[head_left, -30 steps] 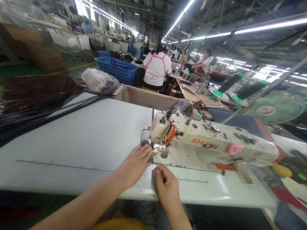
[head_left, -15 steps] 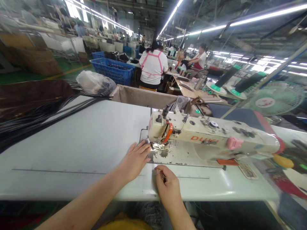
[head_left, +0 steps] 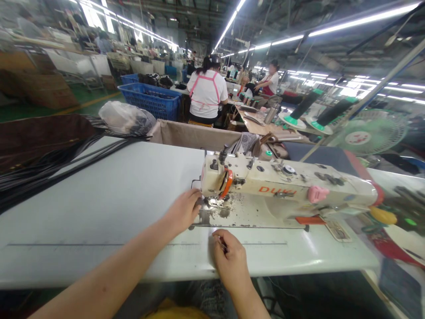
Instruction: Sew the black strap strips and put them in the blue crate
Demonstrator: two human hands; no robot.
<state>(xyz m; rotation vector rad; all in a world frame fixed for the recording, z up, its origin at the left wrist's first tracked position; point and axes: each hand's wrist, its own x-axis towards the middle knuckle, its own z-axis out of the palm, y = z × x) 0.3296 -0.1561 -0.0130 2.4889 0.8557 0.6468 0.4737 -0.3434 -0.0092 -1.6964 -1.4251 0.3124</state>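
At the left end of a cream sewing machine (head_left: pixel 259 188), my left hand (head_left: pixel 184 210) reaches to the needle area. Its fingers are bent and close together beside the metal presser foot (head_left: pixel 215 202). The fingertips are partly hidden, and I cannot make out what they pinch. Closer to the table's front edge, my right hand (head_left: pixel 229 257) is closed with its thumb against the curled fingers. A small thin metal tool (head_left: pixel 223 243) shows inside this grip, mostly covered by the hand. The right hand rests on the white tabletop (head_left: pixel 133 195), below the machine bed.
Long black strips (head_left: pixel 66 173) lie across the table's left side, near a plastic-wrapped bundle (head_left: pixel 126 116). A beige fabric bin (head_left: pixel 195 135) stands behind the table. Black thread cones (head_left: pixel 335 110) and a fan (head_left: pixel 368 133) are at the right. A co-worker (head_left: pixel 207 91) sits ahead.
My left hand has drawn slightly back and left from the presser foot, its flat fingers now bent. My right hand keeps its grip almost unmoved. The whole view has shifted a little.
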